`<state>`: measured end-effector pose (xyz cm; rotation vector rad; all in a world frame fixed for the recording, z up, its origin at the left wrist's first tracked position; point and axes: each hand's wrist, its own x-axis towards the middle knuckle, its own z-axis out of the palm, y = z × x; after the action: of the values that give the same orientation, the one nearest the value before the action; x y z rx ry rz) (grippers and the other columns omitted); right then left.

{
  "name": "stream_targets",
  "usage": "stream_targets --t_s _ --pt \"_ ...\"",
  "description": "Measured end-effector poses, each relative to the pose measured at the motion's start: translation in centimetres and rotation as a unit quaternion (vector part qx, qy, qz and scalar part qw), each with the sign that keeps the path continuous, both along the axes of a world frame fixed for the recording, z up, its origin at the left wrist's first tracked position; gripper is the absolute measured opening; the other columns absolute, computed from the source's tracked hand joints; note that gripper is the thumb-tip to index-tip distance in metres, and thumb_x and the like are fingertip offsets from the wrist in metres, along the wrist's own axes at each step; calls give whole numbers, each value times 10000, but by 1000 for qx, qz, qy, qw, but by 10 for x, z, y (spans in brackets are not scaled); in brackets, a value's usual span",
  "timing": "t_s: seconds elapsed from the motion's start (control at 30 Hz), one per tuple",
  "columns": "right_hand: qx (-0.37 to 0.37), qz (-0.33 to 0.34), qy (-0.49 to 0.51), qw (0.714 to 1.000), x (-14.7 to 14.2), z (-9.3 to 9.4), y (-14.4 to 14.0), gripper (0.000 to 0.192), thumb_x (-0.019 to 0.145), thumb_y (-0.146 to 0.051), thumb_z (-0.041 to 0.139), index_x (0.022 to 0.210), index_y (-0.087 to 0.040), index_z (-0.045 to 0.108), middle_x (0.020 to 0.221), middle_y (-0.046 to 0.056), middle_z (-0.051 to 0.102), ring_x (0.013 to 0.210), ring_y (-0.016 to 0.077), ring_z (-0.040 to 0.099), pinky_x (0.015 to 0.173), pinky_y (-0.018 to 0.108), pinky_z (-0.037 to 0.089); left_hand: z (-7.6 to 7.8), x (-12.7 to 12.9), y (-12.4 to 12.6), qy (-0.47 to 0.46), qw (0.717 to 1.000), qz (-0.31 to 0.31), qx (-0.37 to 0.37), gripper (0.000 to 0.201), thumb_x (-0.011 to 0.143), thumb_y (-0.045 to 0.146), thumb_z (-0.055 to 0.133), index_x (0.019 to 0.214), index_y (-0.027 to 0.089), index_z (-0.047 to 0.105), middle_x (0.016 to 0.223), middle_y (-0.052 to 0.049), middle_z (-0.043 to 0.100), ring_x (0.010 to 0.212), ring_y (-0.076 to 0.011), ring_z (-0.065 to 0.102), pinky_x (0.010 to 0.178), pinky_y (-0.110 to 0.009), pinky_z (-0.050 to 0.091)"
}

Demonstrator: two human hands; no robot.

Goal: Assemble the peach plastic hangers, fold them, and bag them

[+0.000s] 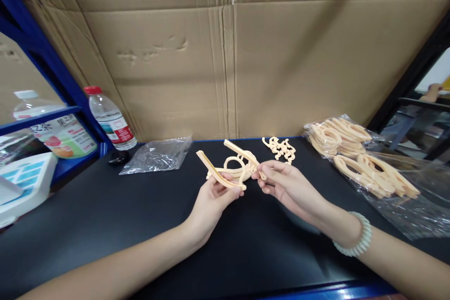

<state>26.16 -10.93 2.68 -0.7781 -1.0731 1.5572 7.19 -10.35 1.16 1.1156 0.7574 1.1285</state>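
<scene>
My left hand (218, 193) is closed on a long, curved, cream-coloured plastic piece (217, 173) with a groove along it, its free end pointing up and left. In my right hand (277, 179), thumb and fingers pinch the near end of a similar slim cream strip (240, 150) that slants up to the left. Behind and between the hands, more cream parts with ring shapes (235, 164) lie on the black table (225, 253), partly hidden by the held pieces. Small curly cream parts (280, 148) sit just beyond my right hand.
At right, clear plastic bags (415, 197) hold or lie under stacks of cream looped parts (374, 173). An empty-looking clear bag (158, 154) lies at back left, near a red-capped bottle (111, 119). A white device (30, 183) stands far left; cardboard (168, 70) walls the back.
</scene>
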Motion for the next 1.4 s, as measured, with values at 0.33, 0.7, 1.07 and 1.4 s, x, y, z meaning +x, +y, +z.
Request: stream_targets --t_s 0.33,0.7,1.07,1.4 --pt "-51 -5 19 998 -1 -16 6 189 747 -275 726 894 -211 624 839 6 626 828 126 562 761 268 423 -5 -1 2 23 999 -20 14 335 721 175 755 911 175 479 829 -10 653 807 -135 609 801 -285 480" --pt "74 -6 -126 989 -8 -14 4 181 712 -284 736 846 -187 664 838 25 659 779 149 599 712 293 467 -4 2 2 72 995 -33 57 288 723 167 730 902 181 505 847 -7 654 823 -141 614 819 -293 484" --pt "109 -10 -153 982 -9 -14 5 96 678 -236 739 744 -194 683 758 11 679 755 170 633 757 338 514 -6 2 -2 69 996 -19 43 274 687 172 758 826 176 523 853 -42 683 857 -190 650 819 -320 500" --pt "103 -52 -152 982 -14 -13 -1 115 649 -231 752 710 -198 660 733 8 684 710 166 646 739 339 529 -1 4 -5 61 998 14 29 275 671 185 788 828 159 564 845 -42 699 822 -182 664 814 -316 524"
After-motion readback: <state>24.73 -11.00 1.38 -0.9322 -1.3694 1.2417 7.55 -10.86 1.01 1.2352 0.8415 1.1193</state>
